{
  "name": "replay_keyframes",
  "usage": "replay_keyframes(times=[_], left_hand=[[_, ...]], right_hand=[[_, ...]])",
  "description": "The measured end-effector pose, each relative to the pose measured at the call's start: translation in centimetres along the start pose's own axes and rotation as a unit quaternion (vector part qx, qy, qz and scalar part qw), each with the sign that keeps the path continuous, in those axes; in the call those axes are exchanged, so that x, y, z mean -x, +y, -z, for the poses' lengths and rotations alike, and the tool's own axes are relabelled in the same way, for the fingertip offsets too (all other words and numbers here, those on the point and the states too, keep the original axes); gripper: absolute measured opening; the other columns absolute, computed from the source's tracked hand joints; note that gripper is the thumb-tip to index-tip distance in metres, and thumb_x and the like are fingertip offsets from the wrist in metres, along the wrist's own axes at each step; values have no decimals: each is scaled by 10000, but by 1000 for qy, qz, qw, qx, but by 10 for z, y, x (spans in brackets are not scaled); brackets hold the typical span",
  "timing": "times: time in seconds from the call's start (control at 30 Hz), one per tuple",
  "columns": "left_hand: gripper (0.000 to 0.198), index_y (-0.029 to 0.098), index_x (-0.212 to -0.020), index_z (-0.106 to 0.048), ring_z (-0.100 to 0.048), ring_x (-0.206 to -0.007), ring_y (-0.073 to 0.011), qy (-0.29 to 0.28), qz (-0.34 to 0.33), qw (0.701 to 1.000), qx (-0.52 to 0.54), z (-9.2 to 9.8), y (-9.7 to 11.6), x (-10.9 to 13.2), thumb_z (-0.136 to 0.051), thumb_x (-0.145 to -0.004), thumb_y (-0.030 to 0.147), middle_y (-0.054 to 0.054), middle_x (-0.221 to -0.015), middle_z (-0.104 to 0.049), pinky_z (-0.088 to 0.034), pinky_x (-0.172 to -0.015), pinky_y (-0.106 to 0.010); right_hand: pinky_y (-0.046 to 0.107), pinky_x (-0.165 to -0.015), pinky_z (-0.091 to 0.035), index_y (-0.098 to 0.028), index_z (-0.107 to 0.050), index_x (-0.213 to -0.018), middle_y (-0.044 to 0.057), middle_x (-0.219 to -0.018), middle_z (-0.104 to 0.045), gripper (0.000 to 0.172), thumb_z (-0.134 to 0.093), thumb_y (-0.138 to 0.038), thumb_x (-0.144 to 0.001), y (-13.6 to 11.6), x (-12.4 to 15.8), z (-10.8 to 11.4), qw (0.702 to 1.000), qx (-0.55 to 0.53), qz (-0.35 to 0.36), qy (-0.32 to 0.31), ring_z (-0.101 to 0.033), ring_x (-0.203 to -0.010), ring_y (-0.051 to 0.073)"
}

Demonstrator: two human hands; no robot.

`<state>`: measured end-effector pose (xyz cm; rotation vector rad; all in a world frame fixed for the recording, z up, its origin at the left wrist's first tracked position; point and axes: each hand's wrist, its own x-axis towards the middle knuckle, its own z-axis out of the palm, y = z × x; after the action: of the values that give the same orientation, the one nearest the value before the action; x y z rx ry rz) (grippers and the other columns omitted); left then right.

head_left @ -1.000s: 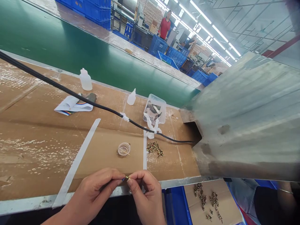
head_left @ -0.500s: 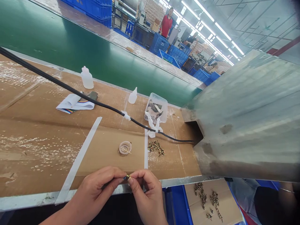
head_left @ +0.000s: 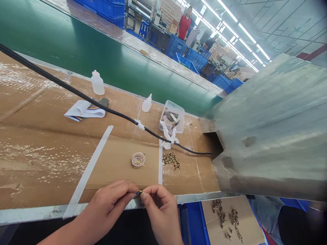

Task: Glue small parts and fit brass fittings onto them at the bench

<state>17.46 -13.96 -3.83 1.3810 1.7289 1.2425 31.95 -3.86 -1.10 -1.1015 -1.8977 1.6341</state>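
Note:
A small dark and gold-coloured part (head_left: 139,192) is pinched between my two hands at the table's front edge. My left hand (head_left: 112,200) grips its left end with thumb and forefinger. On its other end, the thumb and forefinger of my right hand (head_left: 160,207) are closed. Just beyond the hands stands a small round clear dish (head_left: 138,159) with a thin stick in it. To the right of the dish, past a white tape strip (head_left: 160,163), lies a pile of small gold and dark parts (head_left: 171,160).
A black cable (head_left: 114,113) crosses above the cardboard-covered table (head_left: 58,143). Behind it are two white bottles (head_left: 98,85) and a clear box (head_left: 172,116). A metal housing (head_left: 270,136) stands at right. More parts (head_left: 233,217) lie lower right. A person in red (head_left: 184,25) stands far back.
The view has shifted slightly, so the table items appear a little further right. Both hands still hold the small part between them, with little change in grip.

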Motion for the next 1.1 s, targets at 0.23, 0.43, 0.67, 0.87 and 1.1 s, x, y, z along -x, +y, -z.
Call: replay_keyframes(times=[0.23,0.43,0.67,0.87,1.1], left_hand=[[171,252,-967,-637,-677,-818,-142,32,-25,999,-18,-5,-5,3,-479,-947,189,8,-880,-710,-518,-746,-189],[207,235,-948,-625,-667,-803,-137,56,-54,997,-27,-8,-3,4,-446,-939,131,1,-855,-696,-518,-746,-190],[216,234,-921,-634,-674,-770,-147,49,-51,997,-39,-6,-2,4,-440,-939,142,-3,-833,-706,-532,-709,-201],[211,229,-904,-623,-664,-790,-149,59,-48,996,-38,-11,-4,5,-435,-941,142,-8,-841,-697,-525,-733,-207],[186,227,-871,-635,-654,-710,-147,48,21,999,-4,-6,5,-1,-466,-945,247,8,-784,-693,-500,-648,-198]], right_hand=[[244,-581,-435,-147,-674,-745,40,-668,-647,278,-663,-413,-825,6,3,-8,999,-30,-29,12,-553,-622,149],[252,-603,-456,-156,-695,-756,44,-690,-668,219,-670,-360,-832,12,2,-2,1000,-23,-17,-12,-581,-642,158],[256,-576,-467,-147,-702,-723,41,-635,-659,251,-706,-384,-805,10,-1,-4,998,-59,-32,-21,-576,-601,155],[253,-582,-469,-164,-729,-744,45,-677,-677,201,-681,-343,-825,13,-1,-5,1000,13,7,3,-590,-631,165],[232,-581,-440,-154,-694,-746,23,-653,-635,236,-698,-378,-823,14,-5,-2,996,-74,-12,-38,-545,-612,132]])
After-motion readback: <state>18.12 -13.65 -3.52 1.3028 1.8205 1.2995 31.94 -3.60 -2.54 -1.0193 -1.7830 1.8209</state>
